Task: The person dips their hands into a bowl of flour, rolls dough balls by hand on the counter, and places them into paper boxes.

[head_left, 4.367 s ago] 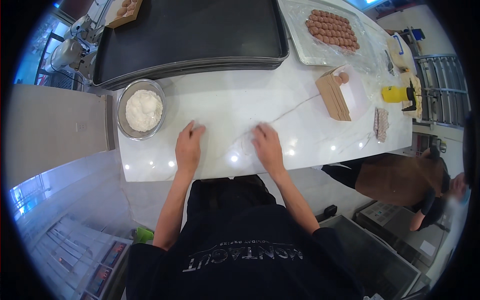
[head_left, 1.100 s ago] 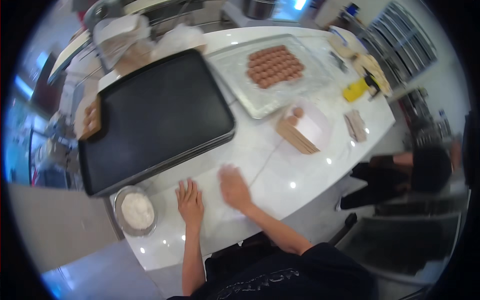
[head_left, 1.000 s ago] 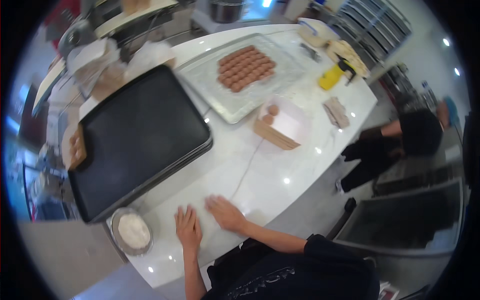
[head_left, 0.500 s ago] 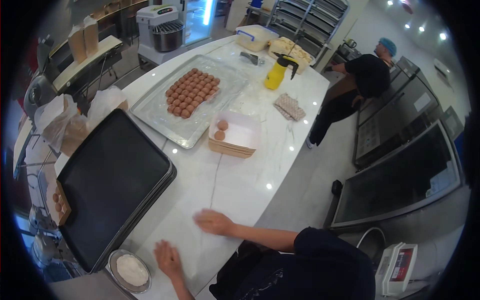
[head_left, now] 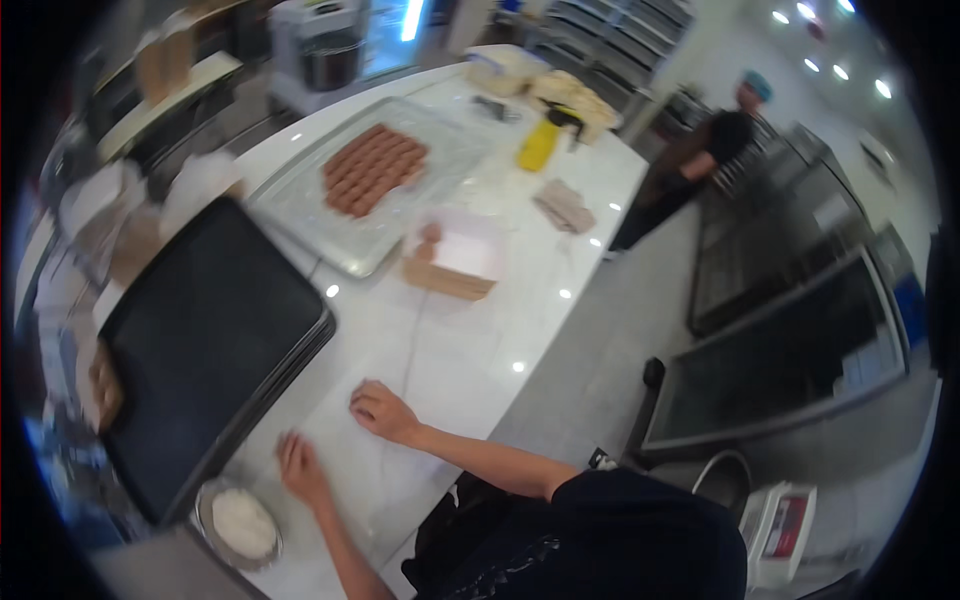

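Over the near part of the white marble-look worktop [head_left: 440, 350] are both of my hands. My left hand [head_left: 303, 472] is open, fingers loosely stretched, to the right of a bowl of white powder [head_left: 243, 524]. Farther in, my right hand [head_left: 384, 410] hovers over or rests on the surface; its fingers are bent but loosely apart, and I see nothing in them. Motion blurs both hands somewhat. Beyond them stands a paper box [head_left: 450, 278] with brown balls [head_left: 430, 235] inside. Rows of brown balls [head_left: 372, 168] lie on a plastic-lined metal tray [head_left: 362, 262] farther back.
Stacked black baking trays [head_left: 205, 350] occupy the left side. A yellow spray bottle [head_left: 540, 146], a folded cloth [head_left: 565, 206] and plastic tubs [head_left: 505, 70] sit toward the far end. A co-worker [head_left: 700, 160] stands beyond the right edge. A scale [head_left: 785, 535] is at lower right.
Both hands have shifted left and a little up in the picture; the right hand's fingers are now more bent. The whole view has shifted slightly. The co-worker has turned and moved an arm.
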A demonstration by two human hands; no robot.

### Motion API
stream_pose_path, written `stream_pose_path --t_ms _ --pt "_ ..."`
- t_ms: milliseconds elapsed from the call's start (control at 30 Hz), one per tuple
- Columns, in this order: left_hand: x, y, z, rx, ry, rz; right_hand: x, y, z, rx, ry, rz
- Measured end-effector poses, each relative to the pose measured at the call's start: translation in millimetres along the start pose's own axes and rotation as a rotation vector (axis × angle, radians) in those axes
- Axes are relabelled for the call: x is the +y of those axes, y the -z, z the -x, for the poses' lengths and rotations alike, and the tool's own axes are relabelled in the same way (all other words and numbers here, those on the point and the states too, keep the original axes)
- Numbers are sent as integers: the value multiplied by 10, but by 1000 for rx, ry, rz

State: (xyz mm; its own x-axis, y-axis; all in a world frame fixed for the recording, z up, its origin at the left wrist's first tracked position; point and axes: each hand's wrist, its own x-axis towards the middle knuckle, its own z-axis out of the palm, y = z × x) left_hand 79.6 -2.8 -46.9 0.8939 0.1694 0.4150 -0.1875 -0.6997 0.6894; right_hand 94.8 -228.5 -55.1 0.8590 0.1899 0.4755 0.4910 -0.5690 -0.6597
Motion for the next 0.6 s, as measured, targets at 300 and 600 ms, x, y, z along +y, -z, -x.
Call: stream_pose_path --t_ms 300,600 --pt "-48 195 432 -105 -32 10 32 343 216 -104 106 -5" --pt "407 15 665 -96 -49 180 -366 259 429 -114 76 -91"
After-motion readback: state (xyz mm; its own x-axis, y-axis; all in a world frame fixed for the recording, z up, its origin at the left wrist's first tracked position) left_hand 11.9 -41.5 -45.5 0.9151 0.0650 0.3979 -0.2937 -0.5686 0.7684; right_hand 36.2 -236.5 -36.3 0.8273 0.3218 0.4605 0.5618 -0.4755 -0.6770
